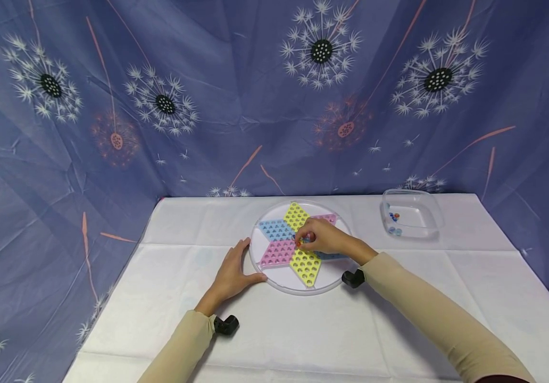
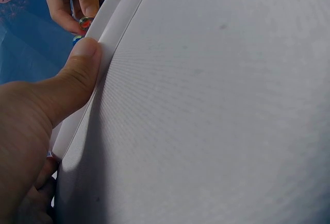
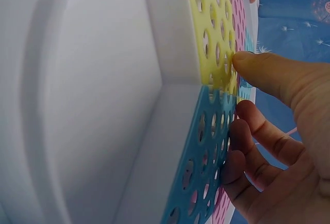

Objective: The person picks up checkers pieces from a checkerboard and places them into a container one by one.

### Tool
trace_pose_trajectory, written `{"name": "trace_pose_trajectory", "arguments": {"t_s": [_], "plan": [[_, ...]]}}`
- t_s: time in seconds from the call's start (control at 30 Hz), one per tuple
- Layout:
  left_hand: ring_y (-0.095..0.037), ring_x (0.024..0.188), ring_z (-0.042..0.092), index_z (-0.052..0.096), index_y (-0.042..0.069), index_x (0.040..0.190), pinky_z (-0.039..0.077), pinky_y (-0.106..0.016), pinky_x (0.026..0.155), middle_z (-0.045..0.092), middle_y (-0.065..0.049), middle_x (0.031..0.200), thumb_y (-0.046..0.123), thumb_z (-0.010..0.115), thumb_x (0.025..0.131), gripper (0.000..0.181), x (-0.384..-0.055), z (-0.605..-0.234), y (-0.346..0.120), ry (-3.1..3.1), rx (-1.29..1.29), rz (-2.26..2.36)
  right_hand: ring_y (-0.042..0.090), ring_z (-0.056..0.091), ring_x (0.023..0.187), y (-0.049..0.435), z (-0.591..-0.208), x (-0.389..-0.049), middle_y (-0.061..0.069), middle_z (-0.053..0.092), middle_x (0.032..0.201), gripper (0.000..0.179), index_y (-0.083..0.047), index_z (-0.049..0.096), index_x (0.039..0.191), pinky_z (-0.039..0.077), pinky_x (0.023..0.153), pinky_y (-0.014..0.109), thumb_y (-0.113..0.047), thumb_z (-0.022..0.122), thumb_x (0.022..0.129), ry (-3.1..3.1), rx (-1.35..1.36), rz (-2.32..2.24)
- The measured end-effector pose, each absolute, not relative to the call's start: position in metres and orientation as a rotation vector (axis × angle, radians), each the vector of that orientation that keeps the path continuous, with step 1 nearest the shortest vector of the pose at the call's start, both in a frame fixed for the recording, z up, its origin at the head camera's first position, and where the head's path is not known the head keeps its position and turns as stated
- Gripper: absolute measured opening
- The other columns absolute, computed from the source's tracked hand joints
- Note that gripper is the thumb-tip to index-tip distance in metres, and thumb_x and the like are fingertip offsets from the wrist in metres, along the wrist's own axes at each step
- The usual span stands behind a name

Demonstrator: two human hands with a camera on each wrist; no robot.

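Observation:
A round white Chinese checkers board [image 1: 286,282] lies on the table, with a star of yellow, pink and blue perforated sections. My left hand [image 1: 231,272] rests against its left rim, thumb and fingers spread along the edge. Over the board's centre, my right hand [image 1: 323,236] has its fingers curled down. In the left wrist view, a red-and-green marble [image 2: 85,23] is pinched at the right fingertips, and a blue marble [image 2: 77,39] shows just below. Part of a bluish marble [image 3: 245,84] appears beneath the thumb in the right wrist view. The right palm's contents are hidden.
A clear plastic container [image 1: 418,231] stands at the back right of the table, holding several blue and red marbles [image 1: 394,217]. White cloth [image 1: 303,335] covers the table. A blue dandelion-print curtain [image 1: 255,96] hangs behind.

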State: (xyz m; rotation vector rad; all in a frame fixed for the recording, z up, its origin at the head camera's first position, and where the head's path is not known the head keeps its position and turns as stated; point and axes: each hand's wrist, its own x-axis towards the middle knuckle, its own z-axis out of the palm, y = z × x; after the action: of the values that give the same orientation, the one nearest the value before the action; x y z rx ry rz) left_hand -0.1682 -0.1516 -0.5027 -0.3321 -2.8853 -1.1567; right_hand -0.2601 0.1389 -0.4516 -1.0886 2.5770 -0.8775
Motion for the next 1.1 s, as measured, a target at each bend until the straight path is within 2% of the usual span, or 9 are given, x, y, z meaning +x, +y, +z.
{"name": "trace_pose_trajectory", "arguments": {"t_s": [0.5, 0.83, 1.1], "plan": [[-0.036, 0.144, 0.024, 0.030, 0.009, 0.153, 0.022, -0.048, 0.118, 0.026, -0.017, 0.158, 0.047, 0.087, 0.067, 0.110, -0.1674, -0.5005, -0.1507, -2.892, -0.319, -1.171, 0.024, 0.050, 0.077, 0.1386, -0.4481, -0.2580, 0.011, 0.061, 0.086, 0.008, -0.017, 0.076, 0.095, 0.037, 0.065, 0.029, -0.015, 0.073, 0.088, 2.597, -1.092, -0.867], [-0.033, 0.142, 0.029, 0.030, 0.008, 0.153, 0.025, -0.046, 0.118, 0.030, -0.014, 0.157, 0.048, 0.087, 0.066, 0.111, -0.1666, -0.5028, -0.1509, -2.882, -0.334, -1.158, 0.024, 0.051, 0.077, 0.1384, -0.4509, -0.2573, 0.008, 0.061, 0.087, 0.007, -0.019, 0.076, 0.093, 0.039, 0.065, 0.029, -0.015, 0.074, 0.087, 2.592, -1.103, -0.859], [-0.036, 0.144, 0.026, 0.030, 0.008, 0.153, 0.023, -0.048, 0.118, 0.029, -0.017, 0.157, 0.047, 0.087, 0.067, 0.110, -0.1660, -0.5016, -0.1503, -2.887, -0.324, -1.151, 0.023, 0.051, 0.077, 0.1396, -0.4544, -0.2589, 0.005, 0.061, 0.087, 0.006, -0.020, 0.076, 0.092, 0.039, 0.065, 0.029, -0.016, 0.074, 0.087, 2.610, -1.101, -0.855]]}}
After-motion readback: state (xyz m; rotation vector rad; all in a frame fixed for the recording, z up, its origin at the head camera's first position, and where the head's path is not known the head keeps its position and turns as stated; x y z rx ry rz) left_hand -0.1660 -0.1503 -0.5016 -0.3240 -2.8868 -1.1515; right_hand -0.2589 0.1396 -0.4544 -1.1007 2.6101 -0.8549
